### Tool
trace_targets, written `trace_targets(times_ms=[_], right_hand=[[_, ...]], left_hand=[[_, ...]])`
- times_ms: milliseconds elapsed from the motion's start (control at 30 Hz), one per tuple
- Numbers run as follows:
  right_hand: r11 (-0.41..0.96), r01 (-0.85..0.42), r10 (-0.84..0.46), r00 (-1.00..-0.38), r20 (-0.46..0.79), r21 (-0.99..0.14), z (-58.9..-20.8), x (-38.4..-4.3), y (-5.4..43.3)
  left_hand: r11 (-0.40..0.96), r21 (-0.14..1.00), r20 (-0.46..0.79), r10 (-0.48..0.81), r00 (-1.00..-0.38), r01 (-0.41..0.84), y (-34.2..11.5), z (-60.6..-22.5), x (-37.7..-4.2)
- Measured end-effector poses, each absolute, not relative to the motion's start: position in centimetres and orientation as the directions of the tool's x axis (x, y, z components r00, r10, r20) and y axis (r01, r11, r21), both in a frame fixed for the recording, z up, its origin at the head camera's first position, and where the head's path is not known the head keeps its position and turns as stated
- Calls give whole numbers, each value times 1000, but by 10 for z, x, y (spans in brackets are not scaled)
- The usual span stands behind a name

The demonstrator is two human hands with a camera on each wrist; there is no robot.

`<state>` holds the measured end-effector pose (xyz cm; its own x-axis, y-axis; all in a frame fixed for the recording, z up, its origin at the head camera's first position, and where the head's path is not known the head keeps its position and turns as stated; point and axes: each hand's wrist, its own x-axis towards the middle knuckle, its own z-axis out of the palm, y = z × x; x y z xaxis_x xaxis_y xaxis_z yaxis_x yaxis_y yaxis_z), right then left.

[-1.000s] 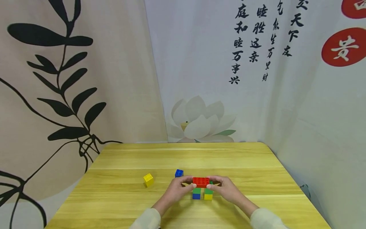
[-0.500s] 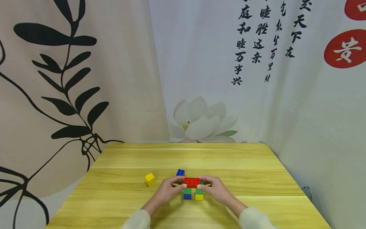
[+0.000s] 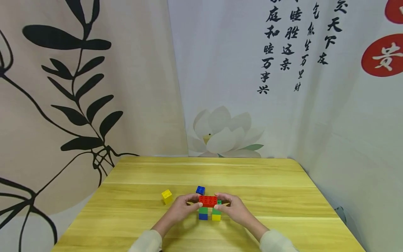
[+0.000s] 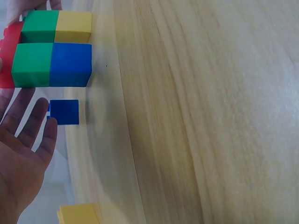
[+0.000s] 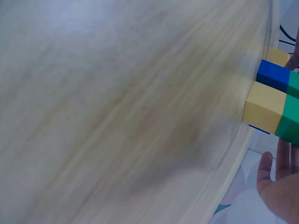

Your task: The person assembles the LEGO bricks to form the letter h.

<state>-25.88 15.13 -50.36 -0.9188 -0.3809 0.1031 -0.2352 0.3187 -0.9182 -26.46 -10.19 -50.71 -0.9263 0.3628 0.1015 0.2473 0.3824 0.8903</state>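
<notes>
Between my hands is a stack of toy building bricks. A red brick (image 3: 208, 201) bridges two green bricks (image 3: 203, 210), with a blue brick (image 4: 71, 65) below the left one and a yellow brick (image 5: 265, 107) below the right. My left hand (image 3: 182, 209) pinches the red brick's left end between thumb and fingers. At its right end, my right hand (image 3: 233, 208) pinches it likewise. A bit of green with a stud (image 3: 219, 202) shows beside that end. The stack looks upright; whether its bottom touches the table is unclear.
A loose blue brick (image 3: 200, 190) lies just behind the stack, partly hidden by my left fingers in the head view. Farther left sits a loose yellow brick (image 3: 167, 197). The wooden table (image 3: 277, 175) ends at a printed cloth backdrop (image 3: 151, 87).
Both hands have shifted left together with the brick stack, bringing it nearer the two loose bricks. My grip on the red brick looks the same. The head view has turned slightly left.
</notes>
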Motion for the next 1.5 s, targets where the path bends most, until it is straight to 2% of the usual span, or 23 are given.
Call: trace_targets(times_ms=[433,1033,1500], right_hand=[[363,-237,-337,-935,110,-901,-505,-257,162],[347,-231,-315,-942,119,-909,-507,-255,161],[363,-216,-286,-952,112,-906,-512,-258,157]], left_hand=[[365,900,114,332,-936,239,-100,-505,-261],[398,890,107,294,-950,223,-114,-505,-254],[347,917,188,58,-980,197,-152,-482,-263]])
